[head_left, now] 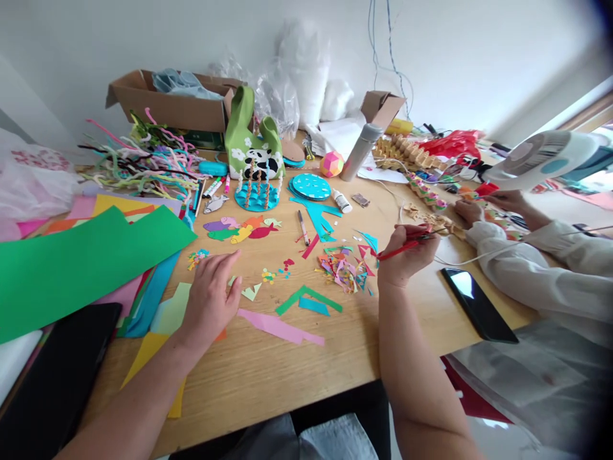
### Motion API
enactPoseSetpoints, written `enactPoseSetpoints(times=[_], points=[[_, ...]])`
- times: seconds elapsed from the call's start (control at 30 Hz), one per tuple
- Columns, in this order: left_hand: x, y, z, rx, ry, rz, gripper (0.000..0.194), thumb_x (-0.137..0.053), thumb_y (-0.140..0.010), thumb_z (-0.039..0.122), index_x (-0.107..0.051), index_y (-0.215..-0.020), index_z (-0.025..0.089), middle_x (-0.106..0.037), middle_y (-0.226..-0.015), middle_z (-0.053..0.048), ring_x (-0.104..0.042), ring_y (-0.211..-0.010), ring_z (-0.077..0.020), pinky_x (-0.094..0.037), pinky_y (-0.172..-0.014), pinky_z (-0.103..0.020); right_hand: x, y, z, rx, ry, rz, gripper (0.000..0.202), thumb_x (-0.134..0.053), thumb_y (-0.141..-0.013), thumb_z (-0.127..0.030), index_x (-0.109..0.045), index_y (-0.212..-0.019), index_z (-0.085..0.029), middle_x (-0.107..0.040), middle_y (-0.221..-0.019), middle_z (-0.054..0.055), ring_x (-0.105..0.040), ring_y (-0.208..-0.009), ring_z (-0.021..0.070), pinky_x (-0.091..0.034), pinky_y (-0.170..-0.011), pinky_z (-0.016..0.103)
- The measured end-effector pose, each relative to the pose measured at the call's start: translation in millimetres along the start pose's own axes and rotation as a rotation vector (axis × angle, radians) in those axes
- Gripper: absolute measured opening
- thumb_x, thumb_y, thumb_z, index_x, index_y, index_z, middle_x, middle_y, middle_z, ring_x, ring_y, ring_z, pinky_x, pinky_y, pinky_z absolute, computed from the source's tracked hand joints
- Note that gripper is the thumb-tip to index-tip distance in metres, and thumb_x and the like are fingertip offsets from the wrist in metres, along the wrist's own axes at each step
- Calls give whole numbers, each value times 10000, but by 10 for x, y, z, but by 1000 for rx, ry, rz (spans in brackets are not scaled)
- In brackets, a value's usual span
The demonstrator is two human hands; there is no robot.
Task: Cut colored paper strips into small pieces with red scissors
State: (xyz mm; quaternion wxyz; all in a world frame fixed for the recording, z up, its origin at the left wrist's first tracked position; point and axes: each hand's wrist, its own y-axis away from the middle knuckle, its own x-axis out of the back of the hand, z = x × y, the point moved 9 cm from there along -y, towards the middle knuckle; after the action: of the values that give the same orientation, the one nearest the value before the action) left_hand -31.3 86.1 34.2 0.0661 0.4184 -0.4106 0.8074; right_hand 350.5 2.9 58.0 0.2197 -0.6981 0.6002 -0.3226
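My left hand (213, 291) rests over the table with its fingers stretched out and holds nothing. Beside its thumb lies a pale green paper scrap (251, 292), and coloured paper dots (269, 275) are a little farther right. My right hand (407, 255) is closed around red-handled scissors (400, 249), raised just above the table; the fingers partly cover them. Left of that hand is a heap of paper snippets (347, 271). Paper fish (242, 230) in several colours lie beyond my hands. A pink paper strip (282, 327) and a green angled strip (306, 294) lie between my forearms.
Green sheets (96, 262) and stacked coloured paper cover the left. Behind stand a panda bag (258, 156), pipe cleaners (143, 160), a blue disc (311, 186) and a grey bottle (359, 153). At right are a phone (476, 303), a white cable and a co-worker's hands (512, 207).
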Motion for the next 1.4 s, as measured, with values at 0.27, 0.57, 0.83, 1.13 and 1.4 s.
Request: enactPoseSetpoints(times=[0.27, 0.57, 0.83, 1.13, 1.4], points=[[-119, 27, -26, -31, 6, -40, 403, -513, -840, 127, -515, -1242, 156, -639, -1088, -111, -547, -1045, -261, -425, -977, -469, 87, -40, 48, -50, -227, 122, 158, -523, -789, -252, -368, -820, -240, -495, -829, 19, -604, -827, 186, -516, -808, 360], [-75, 12, -89, 3, 12, 0, 358, -507, -848, 133, -528, -1205, 121, -654, -1041, -127, -557, -1015, -264, -444, -951, -463, 224, -134, -40, -46, -291, 149, 182, -560, -764, -241, -414, -871, -224, -503, -845, 7, -599, -847, 170, -514, -835, 352], [-57, 5, -118, 51, 49, 14, 385, -499, -848, 150, -523, -1233, 164, -655, -1038, -110, -578, -1009, -265, -436, -953, -483, 228, -232, 63, -67, -104, 44, 179, -582, -734, -248, -407, -761, -224, -501, -727, -13, -557, -687, 165, -500, -725, 337], [8, -4, -182, 103, 112, 60, 492, -516, -837, 161, -446, -1324, 185, -657, -1019, -95, -589, -984, -251, -440, -942, -478, 11, -210, 334, -258, 159, -249, 139, -624, -639, -239, -505, -697, -196, -525, -610, -11, -512, -573, 171, -423, -571, 306], [-3, 7, -196, 134, 133, 60, 453, -511, -838, 156, -477, -1289, 172, -665, -1012, -94, -585, -992, -245, -432, -955, -472, -379, 26, 227, -89, 318, -646, 117, -541, -723, -235, -544, -815, -163, -626, -731, 43, -581, -653, 176, -432, -597, 273]])
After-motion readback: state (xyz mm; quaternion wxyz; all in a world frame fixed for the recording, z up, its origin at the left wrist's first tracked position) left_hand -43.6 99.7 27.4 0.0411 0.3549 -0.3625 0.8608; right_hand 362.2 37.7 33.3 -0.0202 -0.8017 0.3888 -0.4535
